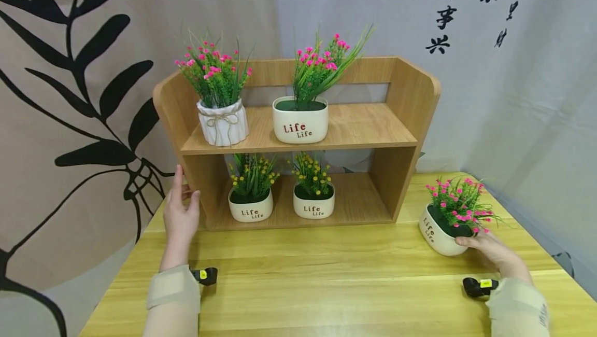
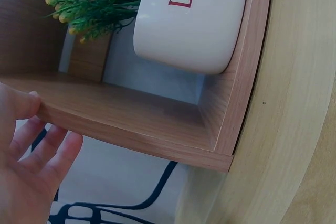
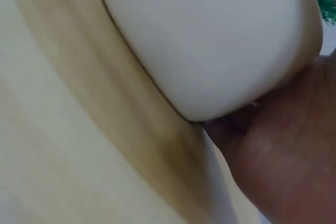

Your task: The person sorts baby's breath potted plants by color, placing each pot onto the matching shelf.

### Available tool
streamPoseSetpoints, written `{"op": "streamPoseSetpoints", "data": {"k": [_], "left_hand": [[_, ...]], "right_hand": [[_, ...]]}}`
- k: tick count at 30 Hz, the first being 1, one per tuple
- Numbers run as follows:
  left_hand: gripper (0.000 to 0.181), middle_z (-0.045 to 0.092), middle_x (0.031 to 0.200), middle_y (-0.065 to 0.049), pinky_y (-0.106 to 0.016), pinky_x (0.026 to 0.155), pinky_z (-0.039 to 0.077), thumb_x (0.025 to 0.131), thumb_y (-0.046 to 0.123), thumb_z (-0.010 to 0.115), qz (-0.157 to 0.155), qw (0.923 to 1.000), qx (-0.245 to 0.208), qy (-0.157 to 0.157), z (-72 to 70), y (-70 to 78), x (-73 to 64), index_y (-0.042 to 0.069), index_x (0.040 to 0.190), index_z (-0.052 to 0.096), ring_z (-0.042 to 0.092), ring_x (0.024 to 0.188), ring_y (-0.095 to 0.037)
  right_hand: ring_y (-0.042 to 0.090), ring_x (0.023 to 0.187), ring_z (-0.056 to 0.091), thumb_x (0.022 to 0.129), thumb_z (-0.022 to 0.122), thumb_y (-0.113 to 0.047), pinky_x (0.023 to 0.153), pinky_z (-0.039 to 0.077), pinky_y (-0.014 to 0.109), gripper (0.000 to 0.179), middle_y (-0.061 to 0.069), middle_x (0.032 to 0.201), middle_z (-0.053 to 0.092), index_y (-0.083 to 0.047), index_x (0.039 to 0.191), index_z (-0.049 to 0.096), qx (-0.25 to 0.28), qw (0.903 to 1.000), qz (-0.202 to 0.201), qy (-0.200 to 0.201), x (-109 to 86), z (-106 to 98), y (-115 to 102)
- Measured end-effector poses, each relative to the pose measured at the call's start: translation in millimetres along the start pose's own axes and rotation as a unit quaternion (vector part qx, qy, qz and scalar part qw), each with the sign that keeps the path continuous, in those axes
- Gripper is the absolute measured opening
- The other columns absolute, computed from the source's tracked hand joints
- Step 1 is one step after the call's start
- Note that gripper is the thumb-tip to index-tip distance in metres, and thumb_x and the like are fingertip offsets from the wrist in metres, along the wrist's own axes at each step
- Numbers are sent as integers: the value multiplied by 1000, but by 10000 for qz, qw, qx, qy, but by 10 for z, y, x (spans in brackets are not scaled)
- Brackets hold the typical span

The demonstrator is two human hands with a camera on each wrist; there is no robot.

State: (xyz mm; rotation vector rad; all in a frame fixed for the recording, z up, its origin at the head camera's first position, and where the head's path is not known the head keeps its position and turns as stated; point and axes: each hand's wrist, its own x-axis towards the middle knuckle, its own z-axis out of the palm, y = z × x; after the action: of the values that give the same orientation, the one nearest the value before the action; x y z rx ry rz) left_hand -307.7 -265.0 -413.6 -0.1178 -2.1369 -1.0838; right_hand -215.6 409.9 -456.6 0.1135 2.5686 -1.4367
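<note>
My right hand (image 1: 492,251) grips a potted plant (image 1: 438,233) with pink flowers in a white pot, right of the shelf. The thumb lies along the pot's near side, the other fingers are mostly hidden behind it, and the pot leans a little. In the right wrist view the white pot (image 3: 210,45) is close over the table. My left hand (image 1: 181,218) is at the left side of a two-tier wooden shelf (image 1: 298,149), fingers extended. The left wrist view has its thumb (image 2: 23,103) at the side panel's front edge (image 2: 105,129), with the fingers outside.
On the upper tier stand a pink-flowered plant in a white pot tied with twine (image 1: 224,124) and another in a white "Life" pot (image 1: 300,124). Below are two yellow-flowered pots (image 1: 250,207). A patterned curtain (image 1: 527,93) hangs behind the wooden table (image 1: 326,275).
</note>
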Motion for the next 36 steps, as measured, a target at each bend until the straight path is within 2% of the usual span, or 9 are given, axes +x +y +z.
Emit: {"op": "streamPoseSetpoints", "data": {"k": [4, 7, 12, 16, 19, 24, 27, 33, 36], "left_hand": [[80, 43, 139, -24, -55, 77, 52, 93, -7, 55, 12, 10000, -22, 1, 1, -10, -4, 30, 156, 21, 57, 102, -43], [80, 43, 140, -23, -53, 76, 52, 93, -7, 56, 65, 10000, -8, 18, 3, -12, -7, 29, 156, 21, 58, 102, -43], [79, 44, 140, -22, -46, 75, 50, 93, -6, 56, 72, 10000, 48, 49, 8, -10, 0, 29, 155, 22, 58, 102, -41], [79, 45, 138, -24, -49, 76, 51, 94, -5, 56, -7, 10000, 37, 38, 3, -4, -1, 30, 155, 22, 57, 103, -42], [79, 45, 137, -26, -56, 77, 52, 94, -5, 56, -32, 10000, 16, 25, 1, -1, 0, 30, 155, 21, 56, 104, -44], [78, 45, 138, -25, -56, 77, 52, 94, -5, 56, -26, 10000, 49, 33, 9, -4, -2, 30, 155, 21, 56, 104, -43], [78, 45, 138, -25, -55, 77, 52, 94, -5, 56, -25, 10000, 47, 29, 11, -2, -3, 30, 155, 21, 56, 104, -43], [79, 45, 138, -24, -47, 76, 52, 94, -5, 55, -60, 10000, 74, 10, 11, -5, 0, 31, 155, 21, 56, 105, -41], [79, 46, 137, -22, -29, 73, 47, 94, -5, 56, -46, 9999, 121, 36, 11, -6, -5, 31, 155, 22, 58, 103, -39]], "right_hand": [[60, 130, -18, 92, 63, -34, 104, -2, 73, 82, 45, 140, -23, 29, 131, 29, -138, 9997, 180, -31, 7, 24, -22], [58, 132, -20, 91, 64, -29, 104, -5, 72, 78, 40, 144, -25, 25, 135, 29, 249, 9997, 18, -5, 16, 65, -1], [56, 136, -8, 90, 67, -24, 106, -2, 71, 98, 37, 151, -8, 12, 148, -4, 490, 9977, -387, 276, 46, 83, 32], [17, 132, 37, 89, 66, -11, 112, 28, 32, 85, 5, 143, 44, 11, 150, 9, 788, 9903, -1021, 517, 89, 86, 80], [-7, 113, 44, 91, 62, -9, 89, 38, 8, 80, -6, 131, 48, 16, 146, 10, 973, 9866, -1119, 679, 90, 89, 105], [1, 121, 39, 96, 60, -20, 89, 36, 6, 87, 36, 149, 21, 11, 149, 0, 943, 9890, -742, 862, 86, 78, 96], [4, 121, 39, 95, 62, -24, 88, 35, 5, 88, 35, 150, 21, 8, 151, 2, 615, 9911, -672, 969, 107, 73, 74], [34, 127, 36, 90, 69, -32, 93, 33, 9, 96, 36, 146, 30, 13, 149, 8, -55, 9900, -471, 1328, 133, 106, 39], [24, 122, 40, 89, 71, -30, 95, 32, 10, 95, 35, 145, 31, 11, 150, 11, -23, 9872, -504, 1516, 139, 130, 38]]}}
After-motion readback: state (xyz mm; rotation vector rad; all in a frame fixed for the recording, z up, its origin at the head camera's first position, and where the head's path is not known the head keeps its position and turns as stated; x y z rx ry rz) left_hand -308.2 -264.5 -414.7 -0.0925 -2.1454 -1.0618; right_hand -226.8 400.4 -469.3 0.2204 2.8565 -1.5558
